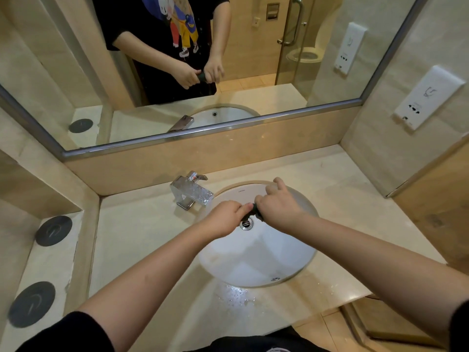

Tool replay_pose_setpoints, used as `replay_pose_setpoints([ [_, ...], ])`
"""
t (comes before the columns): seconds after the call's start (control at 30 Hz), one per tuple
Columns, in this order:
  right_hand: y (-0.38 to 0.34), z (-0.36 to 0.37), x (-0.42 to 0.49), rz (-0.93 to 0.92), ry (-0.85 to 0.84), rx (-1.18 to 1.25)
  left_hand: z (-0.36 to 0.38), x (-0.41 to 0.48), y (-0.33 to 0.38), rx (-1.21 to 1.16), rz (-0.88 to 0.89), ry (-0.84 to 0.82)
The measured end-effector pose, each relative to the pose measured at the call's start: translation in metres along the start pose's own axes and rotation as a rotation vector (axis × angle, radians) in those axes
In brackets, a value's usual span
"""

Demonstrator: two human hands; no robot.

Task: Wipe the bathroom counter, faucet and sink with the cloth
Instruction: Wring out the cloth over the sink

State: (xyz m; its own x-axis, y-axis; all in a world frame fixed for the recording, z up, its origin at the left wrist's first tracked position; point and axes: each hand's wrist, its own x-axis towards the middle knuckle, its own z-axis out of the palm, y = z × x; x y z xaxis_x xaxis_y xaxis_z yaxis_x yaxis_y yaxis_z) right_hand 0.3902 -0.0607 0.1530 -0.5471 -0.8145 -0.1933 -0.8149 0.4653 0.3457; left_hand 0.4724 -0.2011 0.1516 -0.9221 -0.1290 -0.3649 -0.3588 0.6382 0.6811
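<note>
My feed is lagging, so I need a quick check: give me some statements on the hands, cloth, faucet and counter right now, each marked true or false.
1. The left hand and right hand both grip the cloth above the sink. True.
2. Water streams from the faucet. False: no stream shows at its spout.
3. Water drops lie on the counter by the sink's near rim. True.
4. The cloth lies spread flat on the counter. False: it is bunched between the hands, above the drain.

Faucet left of sink, mirror behind.
</note>
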Motion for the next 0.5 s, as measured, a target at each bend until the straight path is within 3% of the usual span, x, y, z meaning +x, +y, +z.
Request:
replay_pose_setpoints([
  [0.07,-0.001,0.004,0.001,-0.024,0.074,-0.036,0.001,-0.005,0.003,-0.449,-0.148,-0.121],
  [0.17,-0.001,0.01,0.003,-0.041,0.202,-0.081,0.007,-0.012,0.0,-0.838,-0.237,-0.343],
  [0.33,-0.003,0.016,0.001,-0.074,0.345,-0.139,0.012,-0.019,-0.007,-1.133,-0.33,-0.495],
  [0.5,-0.007,0.02,0.004,-0.081,0.337,-0.116,0.011,-0.021,-0.014,-1.112,-0.316,-0.553],
])
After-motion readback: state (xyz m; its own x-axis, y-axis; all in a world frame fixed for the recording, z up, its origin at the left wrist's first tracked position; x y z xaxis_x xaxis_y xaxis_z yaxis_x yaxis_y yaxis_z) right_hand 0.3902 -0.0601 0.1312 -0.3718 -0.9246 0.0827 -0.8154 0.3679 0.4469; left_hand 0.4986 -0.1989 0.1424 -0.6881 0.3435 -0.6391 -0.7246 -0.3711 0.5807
